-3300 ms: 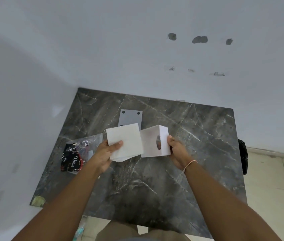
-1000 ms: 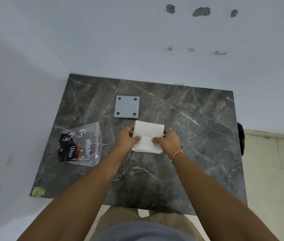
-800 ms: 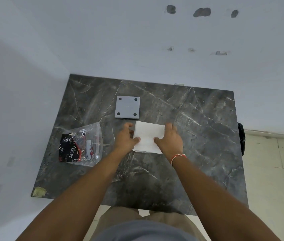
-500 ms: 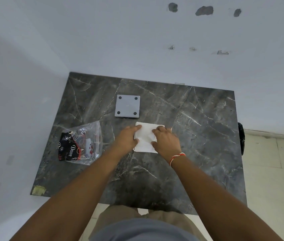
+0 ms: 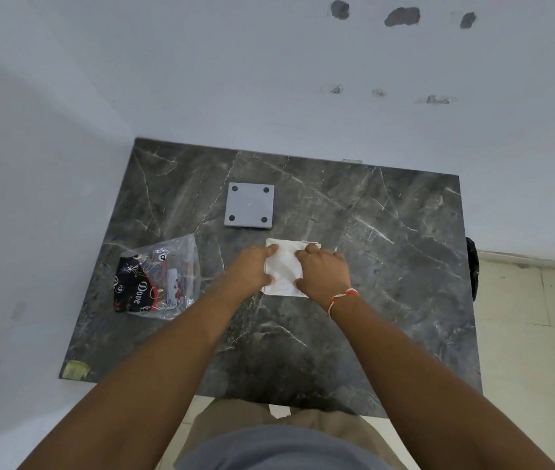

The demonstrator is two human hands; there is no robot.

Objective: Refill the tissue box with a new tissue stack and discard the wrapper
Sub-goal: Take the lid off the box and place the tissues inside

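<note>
A white square stack of tissues (image 5: 283,271) is seen near the middle of the dark grey marble-patterned counter (image 5: 388,266), pressed from above by both hands. The left hand (image 5: 252,269) is laid against the stack's left edge, fingers spread flat and thumb on the top sheet; nothing is gripped by it. The right hand (image 5: 323,273), with a red and white thread bracelet (image 5: 340,298) at the wrist, is spread over the stack's right side in the same flat manner. Whether the white tissue box lies beneath the stack cannot be told. A grey square plate with four dark dots (image 5: 249,210) is placed just beyond the stack. A clear plastic wrapper with black and red print (image 5: 157,279) is left well to the left, apart from the hands.
</note>
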